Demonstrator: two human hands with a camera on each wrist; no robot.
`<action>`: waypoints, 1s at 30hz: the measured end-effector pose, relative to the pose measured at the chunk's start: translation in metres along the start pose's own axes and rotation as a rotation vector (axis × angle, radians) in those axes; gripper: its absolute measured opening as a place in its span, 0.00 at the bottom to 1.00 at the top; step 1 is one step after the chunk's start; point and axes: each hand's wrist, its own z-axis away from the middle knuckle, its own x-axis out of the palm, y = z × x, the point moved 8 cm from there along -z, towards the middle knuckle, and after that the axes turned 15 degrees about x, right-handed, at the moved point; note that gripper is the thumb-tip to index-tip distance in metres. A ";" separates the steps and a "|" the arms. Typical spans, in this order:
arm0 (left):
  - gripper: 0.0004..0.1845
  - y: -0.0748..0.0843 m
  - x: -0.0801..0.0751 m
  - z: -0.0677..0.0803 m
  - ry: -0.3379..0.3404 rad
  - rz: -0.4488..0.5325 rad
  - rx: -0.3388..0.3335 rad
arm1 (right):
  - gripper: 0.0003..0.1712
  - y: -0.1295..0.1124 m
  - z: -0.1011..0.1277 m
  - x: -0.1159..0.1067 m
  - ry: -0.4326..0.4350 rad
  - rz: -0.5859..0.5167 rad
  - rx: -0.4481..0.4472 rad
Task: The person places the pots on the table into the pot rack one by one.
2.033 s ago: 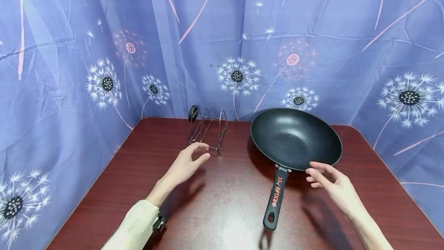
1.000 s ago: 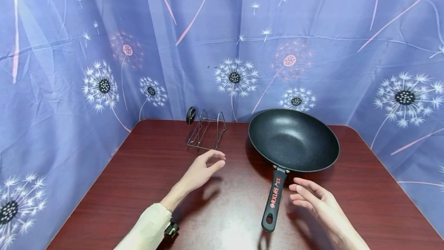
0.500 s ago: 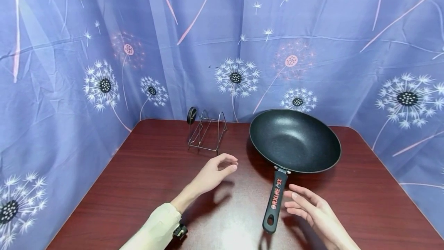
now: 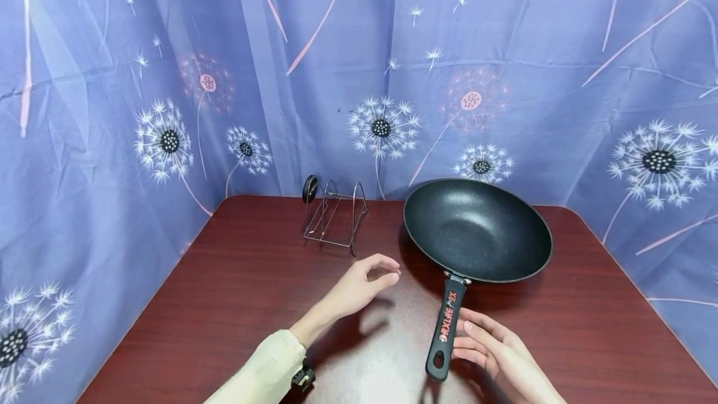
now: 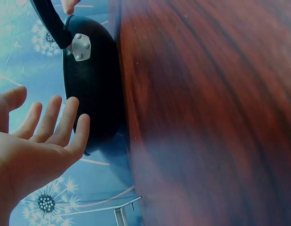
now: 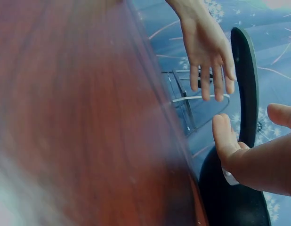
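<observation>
A black wok (image 4: pixel 477 229) stands on the table with its long black handle (image 4: pixel 445 329) pointing toward me, red lettering along it. My right hand (image 4: pixel 499 354) is just to the right of the handle. Its fingers reach to the handle's edge, and the thumb stays apart from it; whether the fingertips touch it I cannot tell. My left hand (image 4: pixel 364 282) hovers above the table left of the handle, fingers loosely bent and holding nothing. In the left wrist view the wok's underside (image 5: pixel 91 89) shows beyond the left fingers (image 5: pixel 63 120).
A wire rack (image 4: pixel 336 217) with a round black knob (image 4: pixel 310 189) on its left end stands at the back of the brown table (image 4: pixel 241 304). Blue dandelion-print curtains (image 4: pixel 314 80) hang behind and at both sides. A black watch-like device (image 4: pixel 303 377) sits at the left wrist.
My left hand has moved from beside the rack toward the right and nearer me. My right hand has come from the wok's rim down to the handle. Wok and rack stay put.
</observation>
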 end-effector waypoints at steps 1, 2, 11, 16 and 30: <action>0.16 -0.001 0.002 0.000 -0.002 0.003 -0.006 | 0.15 0.003 -0.001 0.000 0.006 -0.014 0.019; 0.16 -0.002 0.004 0.000 -0.002 0.004 -0.011 | 0.14 0.005 -0.001 0.001 0.016 -0.020 0.034; 0.13 0.005 0.019 -0.003 -0.015 0.046 -0.010 | 0.13 0.013 -0.008 0.016 -0.087 -0.103 0.042; 0.12 0.009 0.025 -0.007 -0.032 0.051 -0.007 | 0.15 0.012 -0.008 0.027 -0.149 -0.134 0.075; 0.14 0.016 0.054 -0.015 -0.084 0.090 0.003 | 0.21 0.013 -0.009 0.052 -0.368 -0.253 0.081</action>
